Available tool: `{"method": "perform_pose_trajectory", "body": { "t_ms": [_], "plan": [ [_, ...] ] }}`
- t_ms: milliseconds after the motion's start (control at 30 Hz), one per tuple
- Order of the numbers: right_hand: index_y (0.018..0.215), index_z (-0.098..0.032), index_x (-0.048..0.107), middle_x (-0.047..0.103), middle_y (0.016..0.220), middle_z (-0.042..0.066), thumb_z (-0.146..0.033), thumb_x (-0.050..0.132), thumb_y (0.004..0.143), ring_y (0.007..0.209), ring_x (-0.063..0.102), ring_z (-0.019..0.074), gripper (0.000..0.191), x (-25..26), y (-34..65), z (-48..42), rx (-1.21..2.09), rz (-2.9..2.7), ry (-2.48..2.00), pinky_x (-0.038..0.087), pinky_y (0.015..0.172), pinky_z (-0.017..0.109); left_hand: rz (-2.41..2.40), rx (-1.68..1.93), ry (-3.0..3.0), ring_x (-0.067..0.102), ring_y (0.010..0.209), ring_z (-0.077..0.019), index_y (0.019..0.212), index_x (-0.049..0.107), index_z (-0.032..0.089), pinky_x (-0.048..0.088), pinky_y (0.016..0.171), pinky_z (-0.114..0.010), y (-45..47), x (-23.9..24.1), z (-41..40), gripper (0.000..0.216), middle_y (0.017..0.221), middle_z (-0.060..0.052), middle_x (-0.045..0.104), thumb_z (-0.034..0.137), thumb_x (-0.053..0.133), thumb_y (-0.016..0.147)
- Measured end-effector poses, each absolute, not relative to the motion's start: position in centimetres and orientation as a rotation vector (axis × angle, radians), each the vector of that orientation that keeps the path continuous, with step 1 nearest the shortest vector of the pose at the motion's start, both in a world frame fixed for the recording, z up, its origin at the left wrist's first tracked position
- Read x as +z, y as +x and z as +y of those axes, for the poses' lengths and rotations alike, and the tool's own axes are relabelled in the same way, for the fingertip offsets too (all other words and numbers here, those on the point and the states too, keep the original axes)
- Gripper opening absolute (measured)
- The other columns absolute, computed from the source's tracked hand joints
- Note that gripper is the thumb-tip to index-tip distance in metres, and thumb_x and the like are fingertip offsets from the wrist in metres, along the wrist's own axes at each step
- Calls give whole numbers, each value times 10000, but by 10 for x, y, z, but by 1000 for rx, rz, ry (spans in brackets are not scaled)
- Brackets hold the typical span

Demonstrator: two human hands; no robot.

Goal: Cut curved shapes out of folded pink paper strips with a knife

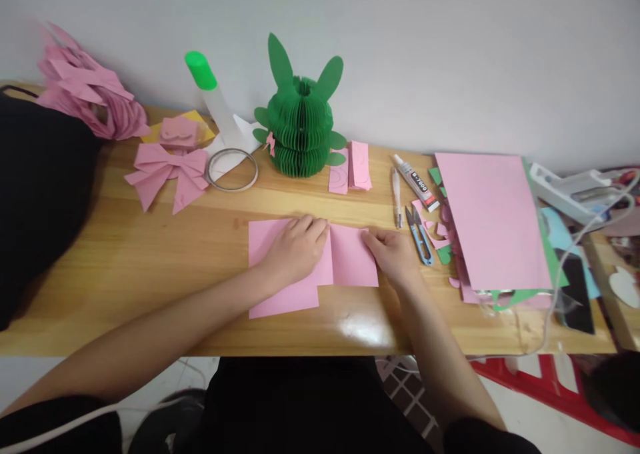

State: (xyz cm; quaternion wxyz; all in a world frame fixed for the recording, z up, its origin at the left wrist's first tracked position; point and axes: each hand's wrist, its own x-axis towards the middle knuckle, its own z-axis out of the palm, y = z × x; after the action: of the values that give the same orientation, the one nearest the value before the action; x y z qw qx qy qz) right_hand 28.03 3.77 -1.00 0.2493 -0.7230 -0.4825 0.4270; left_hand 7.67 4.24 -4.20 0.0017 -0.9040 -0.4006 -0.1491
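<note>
Pink paper (355, 257) lies on the wooden table in front of me, with a crease down its middle and its right part raised a little. Another pink piece (285, 301) shows beneath my left forearm, to the left; whether it is a separate sheet I cannot tell. My left hand (300, 247) is closed, its curled fingers gripping the paper's top edge by the crease. At the right edge my right hand (393, 251) pinches the paper between thumb and fingers. The fingertips of both hands are partly hidden.
Behind stand a green honeycomb-paper figure (300, 131) and a green-capped bottle (215, 94). Pink bows (167, 174) and a tape ring (233, 189) lie left. Right are thread snips (421, 237), a glue tube (416, 184), a pen (397, 197) and stacked paper (500, 227).
</note>
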Motion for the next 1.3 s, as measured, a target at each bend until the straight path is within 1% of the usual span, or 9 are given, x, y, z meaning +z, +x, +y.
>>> {"method": "perform_pose_trajectory", "body": {
  "t_ms": [133,300,467,533,633,700,767,1033,1300],
  "plan": [
    [474,-218,415,335,475,-44,-426,545,770,480,294,94,384,-10,273,30,1015,-1312,-2056,168,450,258,-1271,-426,-2835,593,895,-251,1070,635,85,460,782,-381,78,-42,41,373,963,-130,665,49,273,990],
    [455,-228,378,294,445,-53,-404,546,787,472,267,97,412,-10,269,24,934,-1298,-2091,171,462,275,-1285,-414,-2822,588,885,-248,1073,637,99,448,778,-376,79,-42,41,382,956,-121,664,58,265,994],
    [433,-236,347,277,416,-62,-419,579,781,455,266,92,457,-11,275,21,966,-1252,-2051,246,460,263,-1296,-433,-2822,591,882,-245,1056,632,107,433,766,-364,80,-42,41,383,951,-114,657,86,253,1015],
    [474,-233,444,368,415,-52,-478,600,765,434,345,105,411,-12,277,18,1050,-1224,-2013,299,442,261,-1311,-438,-2824,593,885,-245,1043,629,115,431,774,-367,80,-42,41,385,957,-111,655,86,246,1015],
    [695,-215,646,618,539,-6,-542,671,694,489,558,162,328,-13,281,14,1247,-1162,-1909,450,474,287,-1334,-444,-2829,594,899,-250,1052,623,118,434,792,-375,80,-42,40,362,964,-113,655,74,267,1002],
    [836,-211,692,717,654,24,-539,743,632,588,661,201,390,-14,282,11,1347,-1080,-1834,535,560,321,-1347,-449,-2834,594,911,-250,1063,621,120,434,801,-374,80,-43,40,340,971,-115,656,65,293,992],
    [873,-209,695,745,683,37,-528,797,590,640,699,223,438,-15,284,9,1376,-1009,-1804,563,606,339,-1357,-455,-2839,594,917,-247,1067,618,126,433,804,-372,80,-43,40,335,977,-111,657,63,299,989],
    [832,-203,666,740,634,38,-509,852,528,580,680,214,470,-19,280,4,1293,-946,-1864,535,553,324,-1391,-497,-2897,586,930,-254,1076,618,121,415,828,-387,79,-40,41,362,993,-117,648,93,263,1008],
    [852,-183,676,709,580,26,-535,821,547,525,632,192,488,-17,278,-3,1205,-952,-1907,471,493,292,-1407,-520,-2925,571,955,-274,1117,616,122,416,850,-413,78,-43,41,373,1019,-130,641,80,273,974]
  ]
}}
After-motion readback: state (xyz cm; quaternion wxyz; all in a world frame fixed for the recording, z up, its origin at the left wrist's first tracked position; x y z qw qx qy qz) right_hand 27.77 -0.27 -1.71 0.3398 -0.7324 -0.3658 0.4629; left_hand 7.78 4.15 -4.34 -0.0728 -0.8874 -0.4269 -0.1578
